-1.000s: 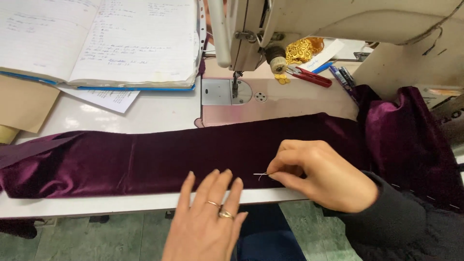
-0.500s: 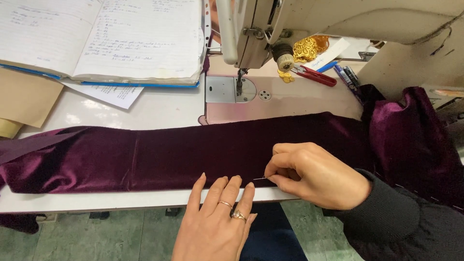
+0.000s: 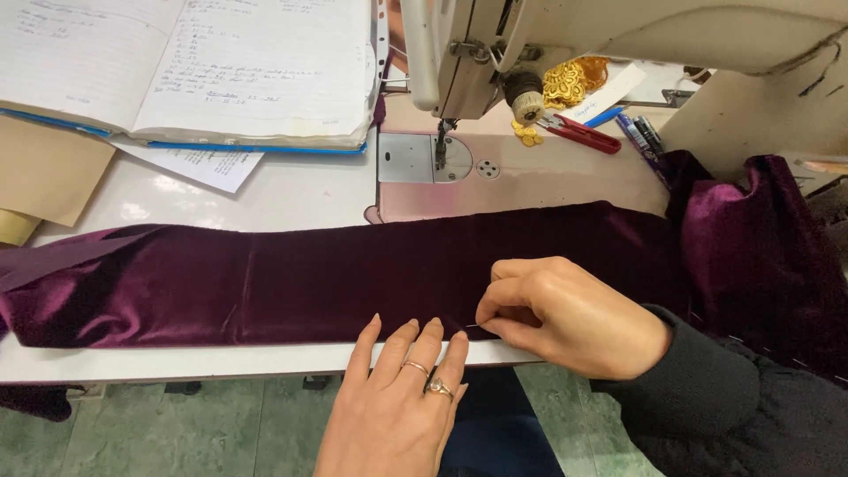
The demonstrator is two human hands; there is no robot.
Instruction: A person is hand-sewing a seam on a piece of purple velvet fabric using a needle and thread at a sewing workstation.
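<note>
Lying across the table from 9 to 3 o'clock, the purple velvet strip [image 3: 336, 278] has at its near edge, at 6 o'clock, the left hand [image 3: 397, 402] open with flat fingers, and beside it the right hand [image 3: 565, 314] pinching a pin [image 3: 474, 326].

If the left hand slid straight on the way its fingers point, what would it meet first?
The left hand points away from the person, fingertips at the table edge. It would run straight onto the purple velvet strip; the sewing machine bed lies well beyond.
</note>
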